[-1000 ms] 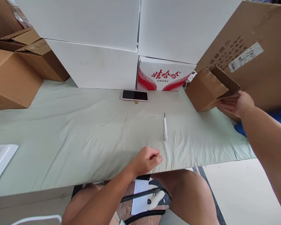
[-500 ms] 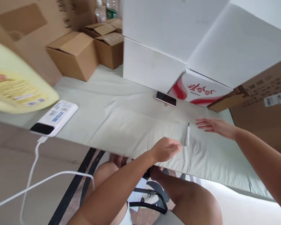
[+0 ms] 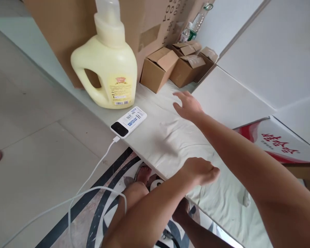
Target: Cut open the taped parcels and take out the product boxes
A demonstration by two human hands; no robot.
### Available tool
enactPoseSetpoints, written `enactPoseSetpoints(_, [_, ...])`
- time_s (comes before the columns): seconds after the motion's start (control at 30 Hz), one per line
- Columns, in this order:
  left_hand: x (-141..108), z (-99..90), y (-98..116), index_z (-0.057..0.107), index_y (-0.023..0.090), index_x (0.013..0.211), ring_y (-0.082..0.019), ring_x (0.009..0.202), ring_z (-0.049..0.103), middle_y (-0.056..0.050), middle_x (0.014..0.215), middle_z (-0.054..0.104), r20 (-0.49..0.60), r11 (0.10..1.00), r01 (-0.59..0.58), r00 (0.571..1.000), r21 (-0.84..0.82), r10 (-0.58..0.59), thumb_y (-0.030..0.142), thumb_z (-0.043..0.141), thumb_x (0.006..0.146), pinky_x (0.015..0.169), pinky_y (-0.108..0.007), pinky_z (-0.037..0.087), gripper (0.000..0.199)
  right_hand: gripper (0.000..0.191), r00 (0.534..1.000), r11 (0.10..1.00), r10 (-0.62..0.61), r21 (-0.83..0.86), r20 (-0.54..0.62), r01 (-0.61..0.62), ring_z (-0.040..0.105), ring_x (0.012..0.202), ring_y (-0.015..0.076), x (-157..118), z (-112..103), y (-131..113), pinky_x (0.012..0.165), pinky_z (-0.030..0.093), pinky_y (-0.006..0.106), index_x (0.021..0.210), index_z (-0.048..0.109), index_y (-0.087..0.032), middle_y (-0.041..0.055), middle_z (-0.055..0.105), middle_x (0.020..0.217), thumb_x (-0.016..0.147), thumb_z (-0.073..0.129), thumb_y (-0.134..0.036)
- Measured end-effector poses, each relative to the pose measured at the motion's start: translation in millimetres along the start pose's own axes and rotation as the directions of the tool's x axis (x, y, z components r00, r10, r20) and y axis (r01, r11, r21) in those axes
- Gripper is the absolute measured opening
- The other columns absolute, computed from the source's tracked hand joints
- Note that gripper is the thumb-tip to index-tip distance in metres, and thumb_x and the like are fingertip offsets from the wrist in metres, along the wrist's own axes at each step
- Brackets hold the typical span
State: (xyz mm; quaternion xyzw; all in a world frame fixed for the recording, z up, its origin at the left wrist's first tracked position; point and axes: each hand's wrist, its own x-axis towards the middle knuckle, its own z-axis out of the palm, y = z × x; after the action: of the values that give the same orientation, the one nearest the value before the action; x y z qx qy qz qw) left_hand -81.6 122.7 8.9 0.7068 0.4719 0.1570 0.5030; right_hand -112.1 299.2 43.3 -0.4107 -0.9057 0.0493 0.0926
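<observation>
My right hand (image 3: 188, 106) is held over the cloth-covered table, its fingers apart and nothing in them. Closest to it stand small brown cardboard boxes (image 3: 187, 70) with taped or folded flaps. Near the front edge, my left hand (image 3: 200, 171) is curled into a loose fist, with nothing visible in it. A white knife-like tool (image 3: 246, 199) lies on the cloth beside my right forearm, which partly covers it. To the left, a white power bank (image 3: 130, 121) with a black end lies on the table, a white cable (image 3: 107, 151) plugged into it.
A pale yellow detergent jug (image 3: 119, 65) stands behind the power bank. Large white boxes (image 3: 268, 51) are stacked at the right, above a red and white carton (image 3: 271, 137). Plastic bottles (image 3: 193, 29) and a tall cardboard box (image 3: 150, 20) are at the back.
The view has swung left, bringing the whole jug into sight. My right hand has moved from beside the knife-like tool toward the small boxes. The phone is out of sight. My left hand stays curled.
</observation>
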Motion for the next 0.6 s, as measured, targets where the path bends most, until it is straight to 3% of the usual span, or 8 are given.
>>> enactPoseSetpoints(0.13, [7, -13.0, -7, 0.074, 0.018, 0.109, -0.036, 0.111, 0.069, -0.017, 0.120, 0.076, 0.052, 0.999, -0.018, 0.998, -0.049, 0.021, 0.039, 0.033, 0.096, 0.087, -0.045, 0.054, 0.048, 0.064, 0.985, 0.994, -0.109, -0.010, -0.136, 0.109, 0.041, 0.143, 0.0421, 96, 32, -39, 0.109, 0.037, 0.075, 0.155, 0.040, -0.029, 0.0161, 0.043, 0.153, 0.092, 0.050, -0.034])
enactPoseSetpoints(0.3, [10, -28.3, -21, 0.068, 0.021, 0.126, -0.035, 0.116, 0.066, -0.012, 0.133, 0.071, 0.117, 0.999, -0.052, 0.992, -0.006, 0.052, 0.033, 0.037, 0.095, 0.087, -0.046, 0.055, 0.046, 0.062, 0.966, 0.992, -0.123, -0.033, -0.226, 0.119, 0.024, 0.153, 0.0470, 161, 73, -33, 0.110, 0.020, 0.085, 0.153, 0.039, -0.024, 0.0195, 0.030, 0.160, 0.095, 0.047, -0.042])
enactPoseSetpoints(0.47, [1, -37.5, -24, 0.071, 0.022, 0.114, -0.032, 0.109, 0.068, -0.011, 0.121, 0.074, 0.039, 0.997, -0.007, 0.999, -0.076, 0.010, 0.039, 0.036, 0.096, 0.082, -0.041, 0.053, 0.043, 0.054, 0.958, 0.991, -0.134, -0.029, -0.252, 0.131, 0.032, 0.149, 0.0458, 170, 76, -14, 0.109, 0.025, 0.085, 0.141, 0.049, -0.019, 0.0210, 0.037, 0.157, 0.094, 0.047, -0.046])
enactPoseSetpoints(0.6, [-8, -33.6, -20, 0.059, 0.020, 0.072, -0.026, 0.078, 0.065, -0.008, 0.077, 0.068, -0.152, 0.990, 0.027, 0.987, -0.141, -0.048, 0.047, 0.027, 0.100, 0.069, -0.037, 0.045, 0.050, 0.053, 0.983, 0.997, 0.006, -0.072, -0.183, -0.019, 0.035, 0.150, 0.0429, 132, 47, 1, 0.115, 0.023, 0.079, 0.139, 0.050, -0.015, 0.0229, 0.038, 0.159, 0.091, 0.046, -0.038])
